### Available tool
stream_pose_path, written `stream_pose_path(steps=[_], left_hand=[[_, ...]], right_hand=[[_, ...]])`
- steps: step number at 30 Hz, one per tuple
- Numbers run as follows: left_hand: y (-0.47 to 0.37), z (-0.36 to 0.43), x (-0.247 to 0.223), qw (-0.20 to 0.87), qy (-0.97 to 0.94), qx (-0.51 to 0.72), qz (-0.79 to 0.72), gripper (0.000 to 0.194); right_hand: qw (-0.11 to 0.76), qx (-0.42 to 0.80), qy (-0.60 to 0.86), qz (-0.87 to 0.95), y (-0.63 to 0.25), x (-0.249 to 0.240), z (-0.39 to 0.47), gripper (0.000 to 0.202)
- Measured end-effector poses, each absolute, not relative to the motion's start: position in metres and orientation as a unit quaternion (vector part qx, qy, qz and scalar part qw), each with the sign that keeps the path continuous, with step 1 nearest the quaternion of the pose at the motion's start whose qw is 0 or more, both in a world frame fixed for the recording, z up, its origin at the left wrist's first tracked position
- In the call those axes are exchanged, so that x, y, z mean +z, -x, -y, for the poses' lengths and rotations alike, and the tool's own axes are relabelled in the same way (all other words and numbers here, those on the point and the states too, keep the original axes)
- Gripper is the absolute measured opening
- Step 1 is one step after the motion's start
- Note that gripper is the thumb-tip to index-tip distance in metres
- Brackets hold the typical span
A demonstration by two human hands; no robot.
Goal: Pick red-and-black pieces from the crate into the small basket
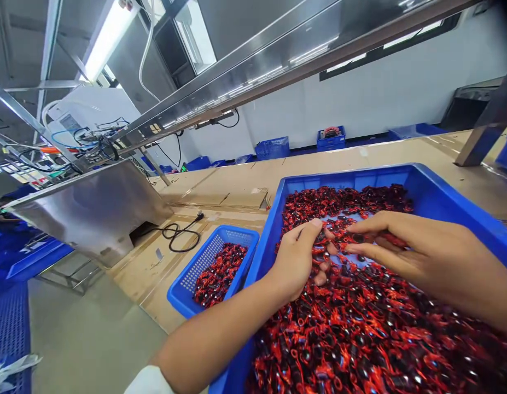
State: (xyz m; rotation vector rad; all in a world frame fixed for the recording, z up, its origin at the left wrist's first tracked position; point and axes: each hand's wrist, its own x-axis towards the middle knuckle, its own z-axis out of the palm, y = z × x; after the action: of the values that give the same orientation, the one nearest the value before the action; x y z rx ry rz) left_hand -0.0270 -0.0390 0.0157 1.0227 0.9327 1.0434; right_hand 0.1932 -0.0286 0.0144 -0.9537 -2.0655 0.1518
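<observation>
A large blue tray (462, 203) in front of me holds a deep spread of small red-and-black plastic pieces (351, 334), some with ring-like ends. Over the pile, my left hand (296, 257) is cupped palm inward, its fingers curled around a few of these pieces. My right hand (425, 251) comes in from the right with thumb and forefinger closed on one dark-and-red piece (357, 238). Both hands' fingertips are close together above a patch where the tray's pale bottom shows. The exact shape of the held pieces is too small to make out.
A smaller blue perforated basket (180, 290) with more red-and-black pieces (220, 273) stands against the tray's left side. Behind it lies a black power cord (183, 232) on the cardboard-covered bench (220, 191). A steel machine (93, 208) stands left; a metal beam (245, 82) crosses overhead.
</observation>
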Motion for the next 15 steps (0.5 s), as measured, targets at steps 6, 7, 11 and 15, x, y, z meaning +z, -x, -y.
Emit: stream_pose_path(steps=[6, 7, 11, 15], left_hand=[[0.029, 0.041, 0.017, 0.658, -0.469, 0.424, -0.408, 0.047], [0.029, 0.042, 0.017, 0.664, -0.471, 0.416, -0.405, 0.047], [0.031, 0.040, 0.017, 0.731, -0.447, 0.349, -0.380, 0.053], [0.034, 0.037, 0.019, 0.804, -0.398, 0.269, -0.350, 0.060]], right_hand=[[0.452, 0.107, 0.360, 0.809, -0.188, 0.026, 0.034, 0.058], [0.448, 0.134, 0.375, 0.800, -0.187, 0.026, 0.033, 0.057], [0.454, 0.404, 0.444, 0.658, -0.182, 0.026, 0.030, 0.053], [0.433, 0.629, 0.387, 0.517, -0.178, 0.024, 0.027, 0.042]])
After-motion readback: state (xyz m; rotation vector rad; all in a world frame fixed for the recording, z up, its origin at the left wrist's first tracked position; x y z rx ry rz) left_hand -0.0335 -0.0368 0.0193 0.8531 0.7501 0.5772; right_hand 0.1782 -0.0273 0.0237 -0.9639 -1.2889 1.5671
